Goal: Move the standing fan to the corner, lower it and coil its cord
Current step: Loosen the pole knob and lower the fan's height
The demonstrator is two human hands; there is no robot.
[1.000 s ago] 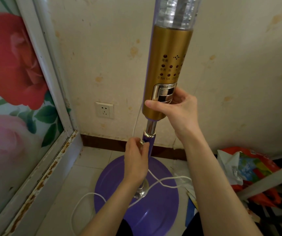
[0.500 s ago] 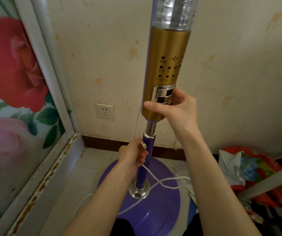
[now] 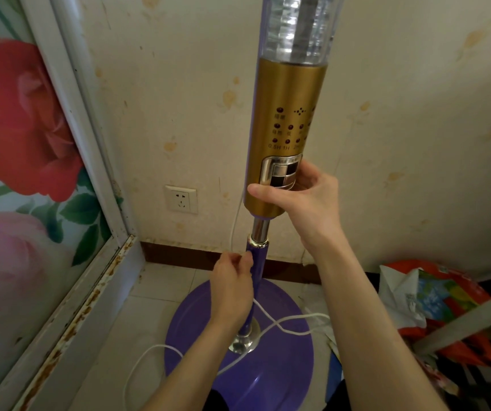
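Observation:
The standing fan stands upright in the room corner on a round purple base (image 3: 271, 378). Its gold control column (image 3: 285, 114) sits low, with only a short chrome tube (image 3: 260, 229) showing above the purple pole (image 3: 256, 262). My right hand (image 3: 303, 200) grips the bottom of the gold column. My left hand (image 3: 232, 280) pinches the small knob at the pole's collar. The white cord (image 3: 291, 321) lies loose across the base and loops on the floor at the left. The fan's head is out of view above.
A wall socket (image 3: 181, 199) sits left of the fan, low on the stained wall. A glass panel with rose prints in a rusty white frame (image 3: 90, 292) closes the left side. Coloured bags (image 3: 434, 295) and a grey bar (image 3: 469, 321) crowd the floor at right.
The gold column has sunk a little, leaving less chrome tube above the collar. My left hand stays at the collar knob, fingers turning on it. The right hand keeps its grip.

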